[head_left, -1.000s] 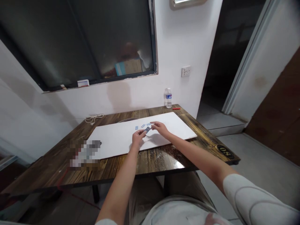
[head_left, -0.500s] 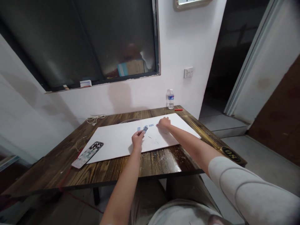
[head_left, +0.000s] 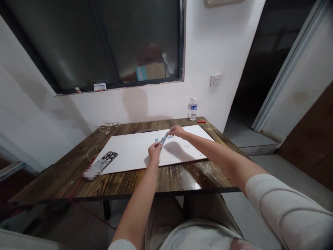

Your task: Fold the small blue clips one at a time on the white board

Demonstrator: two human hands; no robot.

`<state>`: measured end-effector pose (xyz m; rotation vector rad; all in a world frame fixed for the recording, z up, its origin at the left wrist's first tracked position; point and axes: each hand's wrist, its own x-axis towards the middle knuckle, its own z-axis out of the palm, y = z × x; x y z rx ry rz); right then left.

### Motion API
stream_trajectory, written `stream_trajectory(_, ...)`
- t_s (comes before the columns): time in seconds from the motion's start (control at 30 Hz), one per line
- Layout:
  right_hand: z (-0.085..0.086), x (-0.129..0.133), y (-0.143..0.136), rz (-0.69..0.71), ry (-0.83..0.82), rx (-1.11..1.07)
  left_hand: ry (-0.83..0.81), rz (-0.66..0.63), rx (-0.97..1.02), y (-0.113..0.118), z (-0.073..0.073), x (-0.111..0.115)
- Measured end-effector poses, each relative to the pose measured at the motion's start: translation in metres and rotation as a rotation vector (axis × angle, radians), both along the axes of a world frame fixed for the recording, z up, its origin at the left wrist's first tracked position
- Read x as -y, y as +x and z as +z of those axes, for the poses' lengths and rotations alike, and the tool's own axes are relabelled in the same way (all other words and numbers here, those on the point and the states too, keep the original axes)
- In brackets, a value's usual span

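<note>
A small blue-and-white patterned strip (head_left: 164, 138) is held slantwise just above the white board (head_left: 130, 152). My left hand (head_left: 155, 152) is closed on its lower end. At the upper end, my right hand (head_left: 178, 131) pinches with thumb and fingers. Whether this is one piece or two end to end, I cannot tell. Flat on the board are small blue-and-white rectangles, one (head_left: 156, 140) beyond my left hand and a group (head_left: 170, 136) below my right hand. Thin dark marks (head_left: 168, 150) show on the board nearer to me.
A phone (head_left: 106, 159) lies across the board's left end. Behind are a coiled white cable (head_left: 109, 126), a water bottle (head_left: 193, 109) and a red pen-like stick (head_left: 201, 122). All rest on a dark wooden table (head_left: 125, 183) against the wall.
My right hand has left the board's right part and come left and up to the strip in my left hand. The view has shifted slightly.
</note>
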<state>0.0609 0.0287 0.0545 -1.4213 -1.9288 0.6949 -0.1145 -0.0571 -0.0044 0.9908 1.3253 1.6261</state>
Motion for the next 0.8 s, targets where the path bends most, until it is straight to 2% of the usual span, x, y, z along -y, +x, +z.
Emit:
stream_trajectory(0.13, 0.028, 0.018, -0.013, 0.152, 0.051, -0.259, 0.013, 0.019, 0.066, -0.001, 0.000, -0.002)
stream_trajectory(0.2, 0.038, 0.028, -0.016, 0.207, 0.039, -0.277, 0.026, 0.025, 0.098, -0.001, 0.002, -0.002)
stream_trajectory(0.27, 0.042, 0.037, -0.017, 0.205, 0.036, -0.221, 0.034, 0.014, 0.122, -0.001, 0.003, -0.002)
stream_trajectory(0.4, 0.035, 0.047, -0.017, 0.136, 0.094, -0.057, 0.078, -0.055, 0.131, 0.001, 0.004, -0.002)
stream_trajectory(0.53, 0.026, 0.048, -0.014, 0.158, 0.123, -0.023, 0.098, -0.095, 0.131, 0.002, 0.005, -0.002)
stream_trajectory(0.8, 0.022, 0.044, -0.005, 0.200, 0.169, 0.052, 0.104, -0.122, 0.117, 0.004, 0.007, 0.001)
